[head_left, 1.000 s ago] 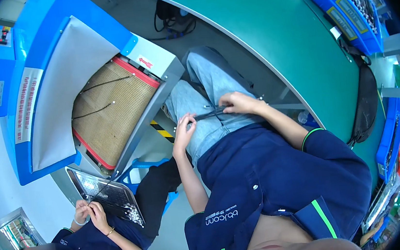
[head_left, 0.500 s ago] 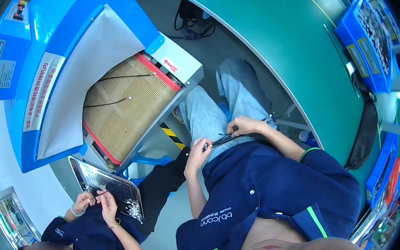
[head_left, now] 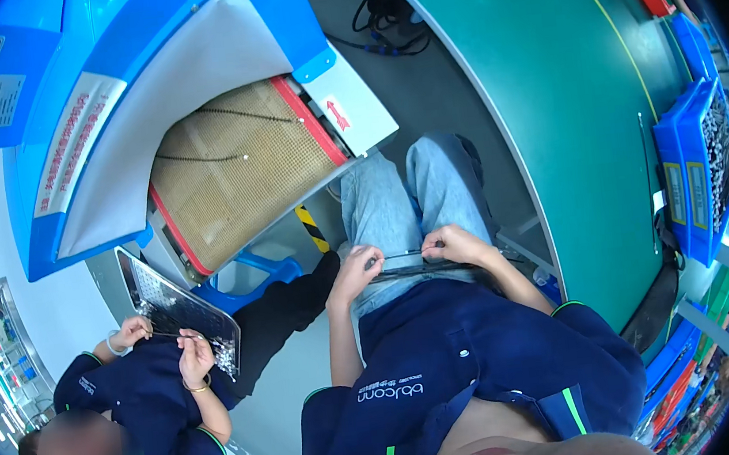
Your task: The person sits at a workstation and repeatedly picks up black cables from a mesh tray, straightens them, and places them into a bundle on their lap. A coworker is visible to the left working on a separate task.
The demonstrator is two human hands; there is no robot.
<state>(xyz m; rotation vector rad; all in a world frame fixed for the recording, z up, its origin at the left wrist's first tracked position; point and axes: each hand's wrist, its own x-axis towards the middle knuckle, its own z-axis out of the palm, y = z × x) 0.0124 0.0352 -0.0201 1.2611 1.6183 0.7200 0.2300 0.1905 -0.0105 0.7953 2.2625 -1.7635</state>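
Over my lap, my left hand point(head_left: 360, 270) is closed in a pinch. My right hand point(head_left: 457, 246) pinches too, at about the same height. A thin black cable point(head_left: 400, 253) runs nearly straight between them, one end in each hand's fingers. Just below it, a bundle of similar black cables point(head_left: 422, 269) lies across my thighs, passing close under both hands. What sits inside the left fingers is partly hidden. At the left, a co-worker's hands point(head_left: 167, 337) hold another thin dark cable above a tray point(head_left: 179, 302) with small shiny parts at its near end.
Ahead on the left, a blue machine point(head_left: 280, 14) has a mesh conveyor belt point(head_left: 232, 188) with two dark cables on it. A green table point(head_left: 542, 58) curves along my right. Blue bins point(head_left: 689, 184) of small parts stand at its far edge. A blue stool point(head_left: 254, 273) is beside the co-worker.
My view has shifted, so the machine and table appear moved. My right hand has come down level with the left, and a single cable now spans straight between them, above the bundle.
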